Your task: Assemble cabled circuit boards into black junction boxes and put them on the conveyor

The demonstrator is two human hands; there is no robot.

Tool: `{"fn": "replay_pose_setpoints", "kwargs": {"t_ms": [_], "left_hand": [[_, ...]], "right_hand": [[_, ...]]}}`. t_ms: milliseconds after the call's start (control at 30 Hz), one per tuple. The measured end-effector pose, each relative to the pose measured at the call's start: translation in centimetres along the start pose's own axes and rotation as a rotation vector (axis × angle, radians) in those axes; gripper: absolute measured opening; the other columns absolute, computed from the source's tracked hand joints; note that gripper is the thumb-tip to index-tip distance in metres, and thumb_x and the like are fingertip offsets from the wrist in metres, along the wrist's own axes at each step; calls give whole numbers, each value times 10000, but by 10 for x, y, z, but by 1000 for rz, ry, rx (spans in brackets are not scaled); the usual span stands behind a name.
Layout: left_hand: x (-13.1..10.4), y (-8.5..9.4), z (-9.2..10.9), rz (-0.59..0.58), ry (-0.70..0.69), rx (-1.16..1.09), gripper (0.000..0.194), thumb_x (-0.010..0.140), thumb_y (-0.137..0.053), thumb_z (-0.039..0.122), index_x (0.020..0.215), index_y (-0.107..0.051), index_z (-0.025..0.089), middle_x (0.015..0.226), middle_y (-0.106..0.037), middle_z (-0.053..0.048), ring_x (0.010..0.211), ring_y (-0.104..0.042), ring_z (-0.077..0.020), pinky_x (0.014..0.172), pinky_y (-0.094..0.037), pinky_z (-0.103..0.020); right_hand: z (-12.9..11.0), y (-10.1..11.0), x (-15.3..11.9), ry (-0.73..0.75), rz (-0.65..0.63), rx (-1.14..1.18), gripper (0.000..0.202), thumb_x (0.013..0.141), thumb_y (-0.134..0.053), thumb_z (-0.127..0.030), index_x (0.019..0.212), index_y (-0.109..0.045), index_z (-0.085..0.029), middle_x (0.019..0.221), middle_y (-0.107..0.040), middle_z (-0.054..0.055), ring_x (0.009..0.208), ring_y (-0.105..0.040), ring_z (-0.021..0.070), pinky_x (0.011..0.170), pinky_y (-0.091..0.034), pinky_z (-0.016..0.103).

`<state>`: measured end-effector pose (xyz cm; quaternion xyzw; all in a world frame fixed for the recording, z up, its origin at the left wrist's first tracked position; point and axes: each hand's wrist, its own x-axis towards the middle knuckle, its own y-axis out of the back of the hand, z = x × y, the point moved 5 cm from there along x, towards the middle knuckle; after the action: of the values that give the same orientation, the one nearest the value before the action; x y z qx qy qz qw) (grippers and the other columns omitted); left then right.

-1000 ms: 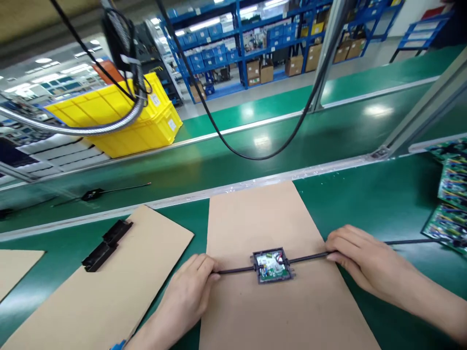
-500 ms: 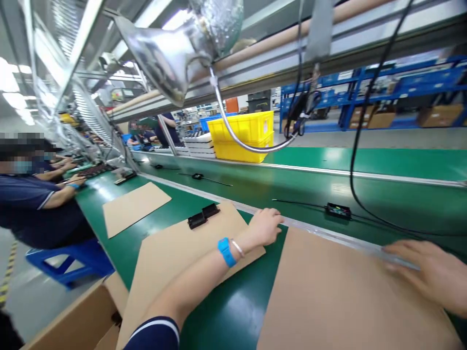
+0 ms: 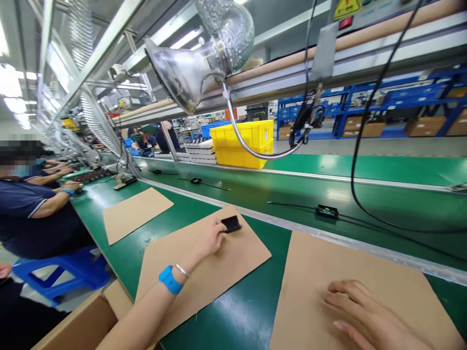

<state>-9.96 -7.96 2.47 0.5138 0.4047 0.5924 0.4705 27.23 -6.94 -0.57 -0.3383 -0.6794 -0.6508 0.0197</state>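
While green desk (image 3: 229,316) stretches under the mid cardboard (image 3: 226,272), metal strip (image 3: 277,220) runs just past its far corner, yellow bins (image 3: 242,143) & blue shelving (image 3: 401,97) well beyond. Wedge of desk btwn its right edge & the R cardboard (image 3: 310,277) gives some room; more green on its left, twd the far-L cardboard (image 3: 138,215). Now the black case (image 3: 231,224): it's at the mid cardboard's far end, long axis approx L-to-R, visible end pointing right. L hand (image 3: 211,238), fingers curled at case's left end; clamped or just touching, can't tell. R hand (image 3: 365,311), right of mid cardboard, thumb & fingers apart, over the R cardboard.
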Motion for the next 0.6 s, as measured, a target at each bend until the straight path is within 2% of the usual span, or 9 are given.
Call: {"fn": "replay_pose_setpoints", "kwargs": {"t_ms": [67, 133, 200, 233, 333, 433, 533, 600], "left_hand": [[-13, -12, 61, -14, -192, -73, 161, 939, -498, 108, 1034, -609, 175, 1126, -572, -71, 1007, -595, -157, 888, -521, -296], [-30, -23, 122, -62, -405, -146, 216, 900, -502, 73, 1040, -601, 204, 1127, -555, -51, 978, -594, -136, 840, -524, -229], [-47, -30, 172, -113, -593, -204, 236, 879, -515, 79, 1054, -593, 217, 1128, -555, -40, 947, -596, -140, 806, -529, -221], [-53, -32, 190, -127, -666, -222, 252, 887, -504, 85, 1087, -584, 217, 1131, -559, -44, 940, -598, -147, 804, -531, -231], [-60, -30, 225, -68, -866, -217, 311, 953, -427, 95, 1238, -516, 180, 1140, -579, -82, 954, -602, -165, 819, -532, -264], [-60, -30, 244, 26, -1102, -156, 312, 978, -418, 108, 1270, -499, 177, 1073, -619, -72, 861, -609, -157, 749, -527, -267], [-58, -37, 259, -22, -1276, -127, 247, 983, -437, 126, 1185, -561, 196, 973, -637, -44, 774, -592, -145, 704, -504, -266], [-54, -44, 264, -79, -1298, -143, 250, 991, -418, 125, 1171, -576, 198, 952, -637, -45, 792, -590, -144, 737, -495, -271]], "right_hand": [[-28, 16, 16, 12, 92, 19, 280, 889, -568, -249, 1161, -625, -217, 1156, -636, 119, 1040, -617, 260, 826, -564, 366], [-48, 25, 23, 15, 166, 22, 304, 888, -542, -208, 1183, -599, -163, 1168, -614, 154, 1058, -574, 287, 871, -523, 442], [-54, 23, 16, -48, 125, 27, 256, 887, -519, -180, 1123, -615, -157, 1106, -627, 141, 1033, -546, 297, 867, -490, 477], [-53, 20, 6, -102, 79, 34, 210, 892, -493, -154, 1051, -628, -166, 1051, -636, 122, 1001, -540, 288, 848, -481, 469], [-46, 16, -40, -248, -49, 63, 237, 885, -407, -59, 836, -602, -183, 893, -624, 73, 899, -523, 243, 780, -449, 408], [-47, 18, -85, -302, -94, 60, 218, 844, -425, -44, 830, -589, -187, 882, -615, 61, 899, -512, 235, 775, -417, 393], [-55, 18, -106, -313, -90, 26, 187, 820, -459, -59, 859, -585, -191, 901, -615, 56, 907, -513, 231, 790, -402, 391], [-59, 15, -109, -329, -101, 15, 160, 811, -488, -78, 868, -581, -195, 905, -614, 52, 904, -519, 229, 790, -403, 388]]}}
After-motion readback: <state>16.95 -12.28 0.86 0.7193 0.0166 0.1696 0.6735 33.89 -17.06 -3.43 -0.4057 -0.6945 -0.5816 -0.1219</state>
